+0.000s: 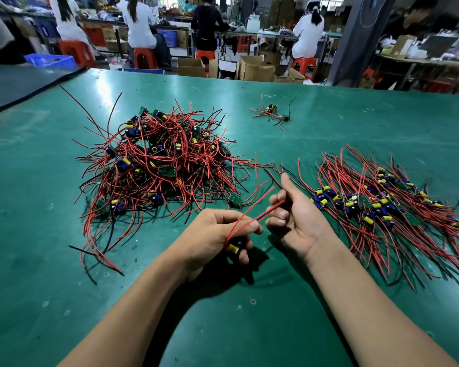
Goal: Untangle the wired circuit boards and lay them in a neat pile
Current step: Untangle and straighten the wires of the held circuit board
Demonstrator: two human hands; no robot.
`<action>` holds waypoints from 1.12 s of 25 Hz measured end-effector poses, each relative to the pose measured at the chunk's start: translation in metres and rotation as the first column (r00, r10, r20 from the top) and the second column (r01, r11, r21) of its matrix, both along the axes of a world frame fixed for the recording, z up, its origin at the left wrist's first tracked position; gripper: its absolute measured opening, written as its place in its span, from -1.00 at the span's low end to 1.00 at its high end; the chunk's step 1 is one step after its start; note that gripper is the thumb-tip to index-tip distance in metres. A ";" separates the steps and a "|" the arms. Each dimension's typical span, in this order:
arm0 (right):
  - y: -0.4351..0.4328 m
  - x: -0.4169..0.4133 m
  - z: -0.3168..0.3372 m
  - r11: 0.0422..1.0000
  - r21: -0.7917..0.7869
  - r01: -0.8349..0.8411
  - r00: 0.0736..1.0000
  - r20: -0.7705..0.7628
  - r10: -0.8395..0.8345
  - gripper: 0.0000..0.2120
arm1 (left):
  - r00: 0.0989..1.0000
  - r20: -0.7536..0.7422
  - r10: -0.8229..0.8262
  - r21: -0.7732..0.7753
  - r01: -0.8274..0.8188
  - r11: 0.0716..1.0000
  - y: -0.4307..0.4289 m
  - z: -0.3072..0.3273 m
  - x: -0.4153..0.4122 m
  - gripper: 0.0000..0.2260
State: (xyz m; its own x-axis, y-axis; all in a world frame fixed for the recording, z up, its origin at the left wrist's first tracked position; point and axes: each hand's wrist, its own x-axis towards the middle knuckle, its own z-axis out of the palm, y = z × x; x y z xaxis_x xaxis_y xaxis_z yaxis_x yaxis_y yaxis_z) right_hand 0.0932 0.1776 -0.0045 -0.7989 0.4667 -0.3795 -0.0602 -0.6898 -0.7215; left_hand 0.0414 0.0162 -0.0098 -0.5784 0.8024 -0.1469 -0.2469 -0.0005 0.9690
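Your left hand (212, 234) is curled around a single circuit board (233, 249), gripping it low in the fist so that only its yellow capacitor shows below your fingers. Its red wires (263, 197) rise from that fist and slant up to the right. One strand ends free in the air and the other runs into your right hand (297, 218). That hand is turned palm-inward with the thumb pointing up, and its curled fingers pinch the strand.

Both hands are held above the green table (64, 260), between the two main groups of boards. To your left is the tangled heap (159, 160), a mound of red and black leads with boards poking out at all angles. To your right lies the neat pile (382, 205), its boards lined up along the middle and its wires fanned roughly parallel. A small cluster (272, 112) of boards sits apart, further back on the table (how many it holds is too small to tell).

Beyond the table, people sit on red stools (145, 58) at benches, near cardboard boxes (255, 67).
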 end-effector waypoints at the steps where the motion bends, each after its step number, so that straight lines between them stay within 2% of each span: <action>1: -0.001 0.000 -0.001 0.998 0.066 0.004 1.000 -0.003 -0.004 -0.56 | 0.999 0.039 0.036 0.015 -0.037 0.999 0.001 -0.001 0.000 -0.88; 4: -0.001 0.001 -0.004 0.979 0.190 -0.072 0.997 0.019 0.070 -0.33 | 0.983 0.142 0.120 0.069 -0.131 0.989 0.003 -0.002 0.000 -0.85; 5: -0.001 0.001 -0.004 0.970 0.218 -0.111 0.994 0.046 0.103 -0.33 | 0.979 0.151 0.140 0.082 -0.154 0.985 0.003 -0.002 0.000 -0.83; 9: -0.010 0.003 -0.009 0.872 0.445 -0.205 0.976 0.156 0.150 -0.66 | 0.964 0.107 0.244 0.146 -0.258 0.955 0.002 -0.002 -0.004 -0.90; 11: -0.016 0.005 -0.013 0.769 0.614 -0.175 0.985 0.108 0.138 -0.83 | 0.938 0.049 0.342 0.190 -0.345 0.919 0.000 0.001 -0.008 -0.89; 13: -0.018 0.008 -0.014 0.573 0.808 -0.137 0.987 0.063 0.147 -0.93 | 0.898 -0.008 0.439 0.245 -0.424 0.872 0.000 0.004 -0.011 -0.86; 15: -0.022 0.011 -0.014 0.404 0.906 -0.124 0.979 0.046 0.197 -0.84 | 0.854 -0.064 0.516 0.279 -0.481 0.831 0.000 0.006 -0.012 -0.86; 18: -0.032 0.011 -0.016 0.299 0.944 -0.135 0.967 0.061 0.246 -0.64 | 0.808 -0.060 0.586 0.307 -0.543 0.781 -0.001 0.008 -0.011 -0.94; 20: -0.039 0.010 -0.018 0.241 0.962 -0.126 0.977 0.078 0.201 -0.57 | 0.799 -0.049 0.599 0.305 -0.559 0.771 0.000 0.009 -0.009 -0.95; 22: -0.044 0.008 -0.020 0.202 0.978 -0.050 0.987 0.018 0.158 -0.64 | 0.805 -0.054 0.591 0.279 -0.557 0.783 0.001 0.008 -0.006 -0.96; 25: -0.042 0.008 -0.019 0.164 0.982 0.098 0.989 -0.114 0.091 -0.91 | 0.808 -0.096 0.581 0.248 -0.546 0.800 0.002 0.005 -0.005 -0.94; 26: -0.040 0.008 -0.018 0.186 0.975 0.117 0.989 -0.132 0.071 -0.94 | 0.802 -0.099 0.589 0.245 -0.554 0.796 0.002 0.005 -0.005 -0.95; 28: -0.036 0.008 -0.016 0.301 0.946 0.124 0.989 -0.143 0.041 -0.91 | 0.798 -0.065 0.599 0.229 -0.572 0.788 0.001 0.006 -0.006 -0.94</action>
State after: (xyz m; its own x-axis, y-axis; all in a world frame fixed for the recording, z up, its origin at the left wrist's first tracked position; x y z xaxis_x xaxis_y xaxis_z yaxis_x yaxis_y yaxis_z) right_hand 0.1009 0.1418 -0.0209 -0.7630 0.4693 0.4445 -0.2041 0.4776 -0.8545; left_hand 0.0353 0.0173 -0.0035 -0.9484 0.3072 0.0788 -0.0142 -0.2894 0.9571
